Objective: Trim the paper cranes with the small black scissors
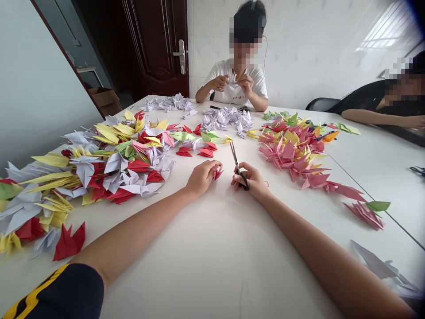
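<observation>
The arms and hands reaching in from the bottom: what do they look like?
The left sleeve is dark navy with a yellow stripe. Below it, the arm is bare. Neither the left hand nor the right hand wears a glove, and neither wrist shows a watch.

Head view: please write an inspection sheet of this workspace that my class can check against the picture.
Surface: white table, with a seam at the right.
Job's things: black-handled scissors; small reddish folded paper piece; mixed-colour folded-paper heap at left; mostly pink folded-paper heap at right.
Clutter: thin red loop beside the right hand, material unclear; white folded papers at lower right, partly hidden.
Hands: left hand pinches the reddish piece; right hand holds the scissors, pointing away from the wearer.
Cables: apparent black cord at the right edge; white cord at upper centre.
Surroundings: dark brown door; tiled wall; cardboard box; person in a white T-shirt opposite; another person at far right.
</observation>
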The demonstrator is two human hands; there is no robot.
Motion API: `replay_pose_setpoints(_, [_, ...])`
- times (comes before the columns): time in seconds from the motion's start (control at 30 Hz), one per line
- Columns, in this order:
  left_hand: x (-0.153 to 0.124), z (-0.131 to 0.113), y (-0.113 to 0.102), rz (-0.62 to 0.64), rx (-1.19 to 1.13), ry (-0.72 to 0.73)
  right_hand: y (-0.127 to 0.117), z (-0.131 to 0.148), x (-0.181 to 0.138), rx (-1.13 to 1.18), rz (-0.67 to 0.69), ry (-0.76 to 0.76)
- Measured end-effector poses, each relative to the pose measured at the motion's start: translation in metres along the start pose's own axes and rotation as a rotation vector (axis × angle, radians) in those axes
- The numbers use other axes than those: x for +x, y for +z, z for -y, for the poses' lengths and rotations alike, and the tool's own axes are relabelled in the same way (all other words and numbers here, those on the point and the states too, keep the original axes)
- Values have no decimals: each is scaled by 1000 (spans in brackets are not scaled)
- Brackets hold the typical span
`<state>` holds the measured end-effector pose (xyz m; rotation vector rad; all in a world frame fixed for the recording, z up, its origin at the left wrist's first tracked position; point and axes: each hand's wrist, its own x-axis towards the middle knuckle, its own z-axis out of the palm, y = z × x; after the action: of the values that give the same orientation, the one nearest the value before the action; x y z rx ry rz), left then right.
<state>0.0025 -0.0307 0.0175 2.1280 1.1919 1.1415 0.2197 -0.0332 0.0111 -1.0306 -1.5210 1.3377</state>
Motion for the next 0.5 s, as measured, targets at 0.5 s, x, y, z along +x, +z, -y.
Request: replay_pose_setpoints(0.5, [-7, -8, 2, 122, 231, 161, 9, 6, -3, 60, 66, -12])
